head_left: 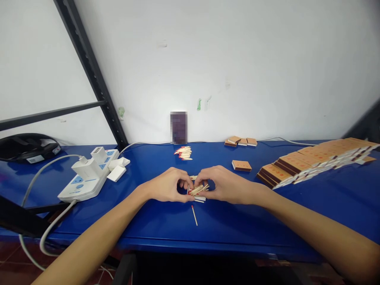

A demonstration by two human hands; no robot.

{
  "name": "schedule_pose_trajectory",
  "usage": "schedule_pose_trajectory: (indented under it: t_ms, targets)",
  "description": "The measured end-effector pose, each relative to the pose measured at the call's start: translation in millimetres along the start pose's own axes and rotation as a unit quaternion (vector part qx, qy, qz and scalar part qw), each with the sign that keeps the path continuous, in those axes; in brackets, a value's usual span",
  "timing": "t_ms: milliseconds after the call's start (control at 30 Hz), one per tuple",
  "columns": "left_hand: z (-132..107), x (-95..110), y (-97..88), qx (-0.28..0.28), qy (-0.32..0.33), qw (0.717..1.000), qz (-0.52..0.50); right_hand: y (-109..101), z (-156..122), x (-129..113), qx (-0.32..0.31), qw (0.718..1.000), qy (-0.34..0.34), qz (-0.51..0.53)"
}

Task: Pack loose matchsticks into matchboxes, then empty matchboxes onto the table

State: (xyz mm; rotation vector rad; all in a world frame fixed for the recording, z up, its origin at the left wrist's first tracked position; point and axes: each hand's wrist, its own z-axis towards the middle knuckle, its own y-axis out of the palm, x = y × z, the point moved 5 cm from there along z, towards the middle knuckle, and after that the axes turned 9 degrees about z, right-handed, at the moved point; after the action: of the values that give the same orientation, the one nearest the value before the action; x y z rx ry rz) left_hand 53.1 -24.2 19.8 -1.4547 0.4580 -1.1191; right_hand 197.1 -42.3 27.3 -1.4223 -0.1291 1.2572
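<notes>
Left hand (166, 186) and right hand (226, 184) pinch matches (198, 190) over white tray (200, 199).

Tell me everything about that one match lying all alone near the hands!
The lone match is a thin, pale wooden-looking stick with a small red head at its far end. It lies flat and slightly slanted on the blue table, just nearer the camera than the left hand and right hand, which pinch a bundle of matches. Only the table touches it.

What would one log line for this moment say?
left hand: pinching matchsticks | right hand: pinching matchsticks | loose match: on blue table
</notes>
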Motion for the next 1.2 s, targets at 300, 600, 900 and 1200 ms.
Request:
schedule_pose_trajectory:
  t_ms: [300,600,900,1200]
  targets:
    - [0.5,4.8,-6.5,0.039,0.001,0.999,0.022,-18.2,0.3,-0.3,0.066,0.996,0.016,-0.056]
    - [3.7,7.2,-1.7,0.047,0.038,0.998,0.02,-26.1,-15.5,11.5,-0.096,0.988,0.111,-0.049]
    - [5.0,6.8,3.1,0.033,0.016,0.997,0.064,-12.6,-13.0,12.9,-0.148,0.981,0.122,0.005]
    - [5.7,6.6,3.0,0.035,0.017,0.998,0.058,-23.6,-8.8,3.1,-0.04,0.997,0.06,-0.011]
